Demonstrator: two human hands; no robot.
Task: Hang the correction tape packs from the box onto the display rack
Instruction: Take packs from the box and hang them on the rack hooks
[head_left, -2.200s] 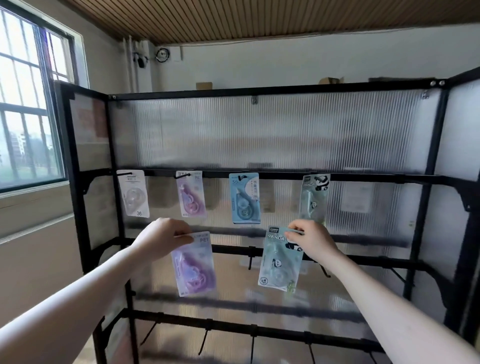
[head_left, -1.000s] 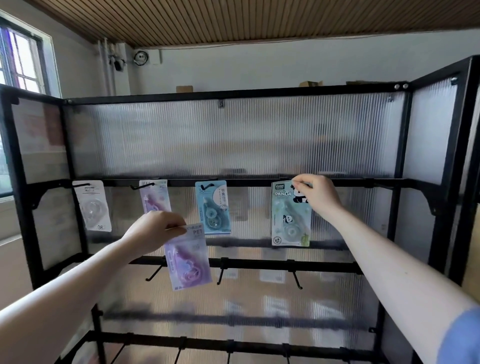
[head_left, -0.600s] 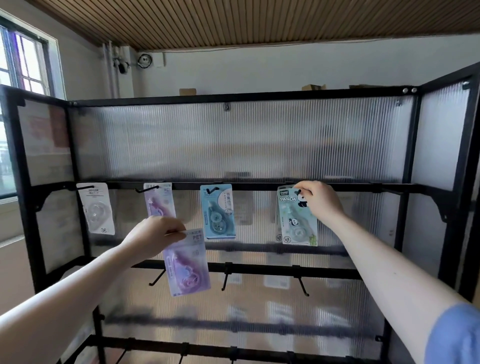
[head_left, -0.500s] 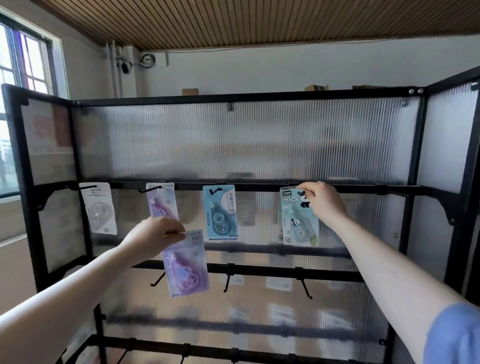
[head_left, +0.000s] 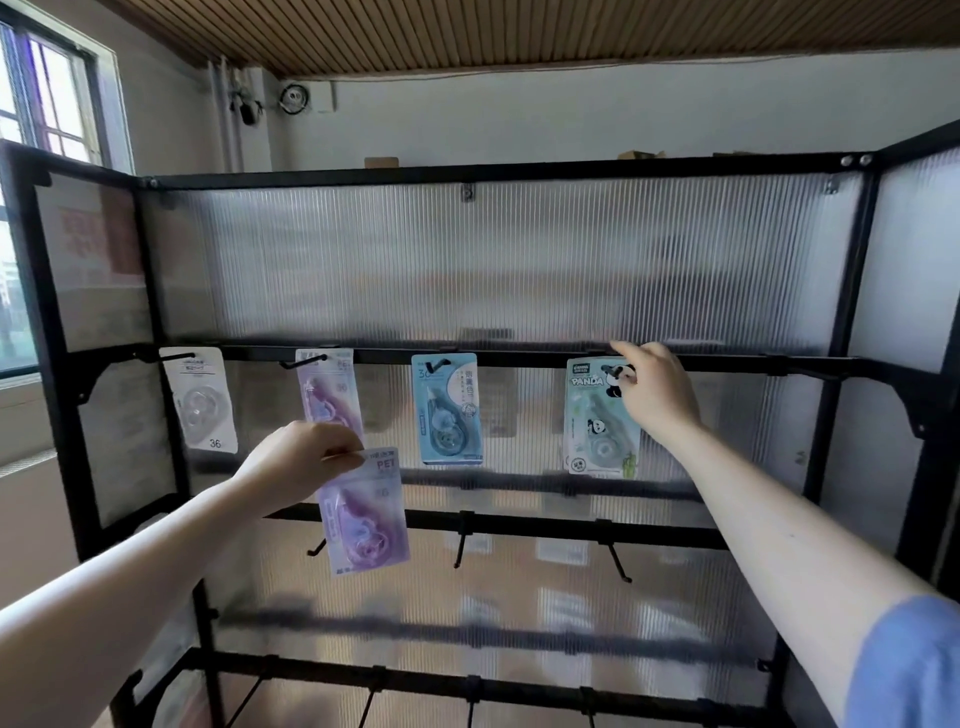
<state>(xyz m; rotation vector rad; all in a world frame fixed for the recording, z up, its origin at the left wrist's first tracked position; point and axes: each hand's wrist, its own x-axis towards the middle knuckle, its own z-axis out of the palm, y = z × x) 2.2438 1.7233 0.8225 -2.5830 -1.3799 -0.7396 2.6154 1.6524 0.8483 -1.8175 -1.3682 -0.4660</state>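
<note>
Panda pack (head_left: 597, 421) under right hand (head_left: 657, 392)

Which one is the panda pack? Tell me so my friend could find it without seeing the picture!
Find the black metal display rack with ribbed clear panels, then follow its upper hook bar past three hanging packs to the last one on the right. That is the pale green panda correction tape pack, which the right hand touches at its top corner. Only it shows pandas and the word PANDA.
</note>
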